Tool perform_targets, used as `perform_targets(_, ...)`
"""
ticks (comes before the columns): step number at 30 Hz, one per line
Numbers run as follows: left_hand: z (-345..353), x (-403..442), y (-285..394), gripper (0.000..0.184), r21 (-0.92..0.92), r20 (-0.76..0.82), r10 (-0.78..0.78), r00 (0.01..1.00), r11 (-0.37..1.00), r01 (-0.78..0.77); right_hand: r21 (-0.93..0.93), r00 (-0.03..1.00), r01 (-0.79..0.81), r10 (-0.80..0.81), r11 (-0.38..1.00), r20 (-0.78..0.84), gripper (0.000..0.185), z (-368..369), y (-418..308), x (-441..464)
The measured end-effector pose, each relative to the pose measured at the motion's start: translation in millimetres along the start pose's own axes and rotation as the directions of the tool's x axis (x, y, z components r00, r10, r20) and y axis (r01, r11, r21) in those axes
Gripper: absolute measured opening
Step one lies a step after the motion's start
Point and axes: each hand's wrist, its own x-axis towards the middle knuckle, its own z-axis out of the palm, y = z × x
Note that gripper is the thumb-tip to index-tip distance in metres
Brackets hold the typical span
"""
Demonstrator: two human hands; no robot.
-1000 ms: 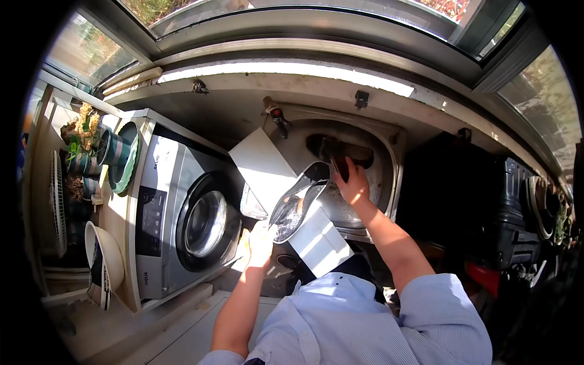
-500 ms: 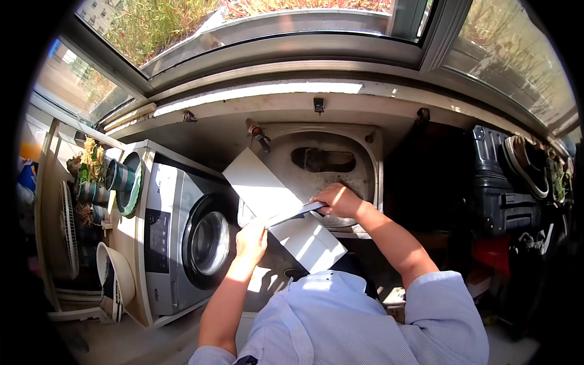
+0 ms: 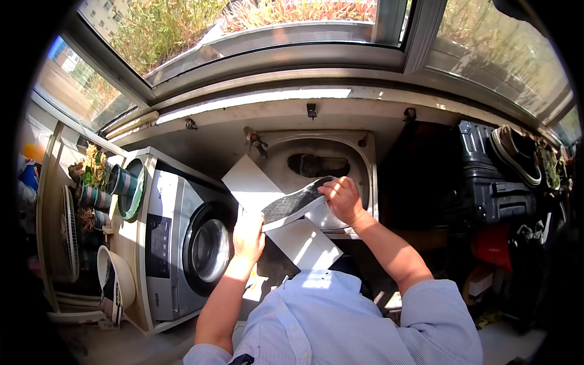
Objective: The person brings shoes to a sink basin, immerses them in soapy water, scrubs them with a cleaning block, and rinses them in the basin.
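A long dark grey insole with a pale edge [image 3: 292, 205] is stretched between my hands in the head view. My left hand [image 3: 248, 236] is closed on its left end, and my right hand [image 3: 342, 199] pinches the right end. Beneath it lies a white board-like piece, its upper part [image 3: 248, 181] beside the sink and its lower part [image 3: 306, 244] near my shirt; the insole hides where the two parts meet. In the sink [image 3: 369, 182] lies a dark, shoe-shaped piece [image 3: 317, 165], apart from my hands.
A tap [image 3: 256, 143] stands at the sink's back left corner. To the left is a washing machine [image 3: 210, 243], with potted plants [image 3: 94, 170] and a white hat-like bowl [image 3: 117, 277] beside it. On the right, a sneaker [image 3: 516, 155] rests on a black suitcase [image 3: 486, 176].
The insole has turned from edge-on so its dark face shows, and my right hand has risen slightly with its end. My left hand keeps its hold. The view has shifted slightly.
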Motion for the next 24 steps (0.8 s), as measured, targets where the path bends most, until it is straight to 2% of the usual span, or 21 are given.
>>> perform_targets(1, 3, 3, 1, 0.037, 0.0, -0.002, 0.003, 1.0, 1.0, -0.003, 0.012, 1.0, -0.023, 0.023, 1.0, 0.006, 0.033, -1, -2, 1)
perform_targets(2, 9, 7, 4, 0.042, -0.056, -0.104, -0.233, 0.967, 0.972, 0.228, 0.009, 1.0, -0.022, 0.022, 1.0, 0.004, 0.033, -1, -4, 2)
perform_targets(3, 13, 11, 5, 0.049, -0.134, -0.187, -0.459, 0.869, 0.888, 0.44, 0.047, 0.981, -0.174, 0.169, 0.984, 0.1, 0.03, -1, -9, 3)
perform_targets(4, 22, 16, 0, 0.058, -0.279, -0.102, -0.7, 0.707, 0.702, 0.655, 0.07, 0.93, -0.326, 0.306, 0.943, 0.201, 0.028, 0, -14, 3)
perform_targets(5, 26, 19, -2, 0.058, -0.28, -0.1, -0.699, 0.708, 0.702, 0.654, 0.067, 0.93, -0.327, 0.309, 0.943, 0.201, 0.028, 4, -19, 1)
perform_targets(6, 21, 33, 6, 0.058, -0.483, 0.203, -0.799, 0.566, 0.421, 0.768, 0.122, 0.856, -0.471, 0.42, 0.873, 0.302, 0.026, 9, -24, -2)
perform_targets(7, 17, 43, 9, 0.058, -0.565, 0.508, -0.754, 0.416, 0.072, 0.822, 0.161, 0.763, -0.603, 0.505, 0.782, 0.404, 0.026, 14, -28, -4)
perform_targets(8, 32, 39, -5, 0.065, -0.497, 0.643, -0.659, 0.391, 0.029, 0.867, 0.257, 0.757, -0.632, 0.511, 0.731, 0.406, 0.027, 18, -33, -6)
perform_targets(9, 47, 34, -4, 0.068, -0.512, 0.691, -0.638, 0.339, -0.101, 0.853, 0.271, 0.753, -0.645, 0.534, 0.715, 0.384, 0.025, 21, -43, -6)
perform_targets(11, 45, 48, 24, 0.065, -0.501, 0.655, -0.685, 0.318, -0.078, 0.862, 0.395, 0.651, -0.759, 0.6, 0.518, 0.465, 0.024, 30, -58, -10)
perform_targets(13, 50, 47, 29, 0.074, -0.547, 0.705, -0.618, 0.349, -0.16, 0.822, 0.422, 0.662, -0.75, 0.587, 0.51, 0.467, 0.025, 42, -62, -17)
perform_targets(14, 54, 46, 34, 0.075, -0.576, 0.645, -0.683, 0.344, -0.138, 0.806, 0.454, 0.647, -0.761, 0.597, 0.463, 0.475, 0.025, 47, -63, -21)
perform_targets(15, 55, 45, 34, 0.075, -0.58, 0.642, -0.685, 0.345, -0.139, 0.803, 0.486, 0.631, -0.77, 0.606, 0.414, 0.484, 0.026, 51, -64, -24)
perform_targets(17, 67, 35, 28, 0.071, -0.684, 0.588, -0.751, 0.302, -0.262, 0.681, 0.514, 0.617, -0.778, 0.596, 0.362, 0.514, 0.027, 64, -63, -35)
perform_targets(18, 97, 19, 4, 0.059, -0.719, 0.617, -0.74, 0.268, -0.392, 0.574, 0.603, 0.558, -0.782, 0.606, 0.157, 0.567, 0.028, 72, -61, -41)
perform_targets(19, 91, 19, 1, 0.059, -0.719, 0.617, -0.74, 0.267, -0.391, 0.575, 0.66, 0.503, -0.749, 0.6, -0.055, 0.622, 0.029, 75, -62, -42)
perform_targets(20, 86, 21, -2, 0.054, -0.665, 0.683, -0.671, 0.289, -0.407, 0.627, 0.66, 0.503, -0.749, 0.601, -0.055, 0.621, 0.029, 76, -64, -44)
perform_targets(21, 81, 18, -5, 0.049, -0.697, 0.64, -0.566, 0.52, -0.143, 0.702, 0.668, 0.477, -0.73, 0.591, -0.145, 0.65, 0.029, 75, -66, -45)
perform_targets(22, 76, 14, -7, 0.044, -0.746, 0.547, -0.411, 0.729, 0.157, 0.648, 0.668, 0.451, -0.706, 0.578, -0.235, 0.68, 0.029, 73, -67, -46)
perform_targets(23, 71, 11, -9, 0.04, -0.791, 0.423, -0.238, 0.874, 0.375, 0.484, 0.666, 0.45, -0.708, 0.577, -0.234, 0.681, 0.029, 72, -67, -46)
perform_targets(24, 68, 22, -4, 0.039, -0.741, 0.604, -0.42, 0.677, 0.017, 0.672, 0.626, 0.475, -0.776, 0.585, -0.075, 0.658, 0.03, 71, -66, -46)
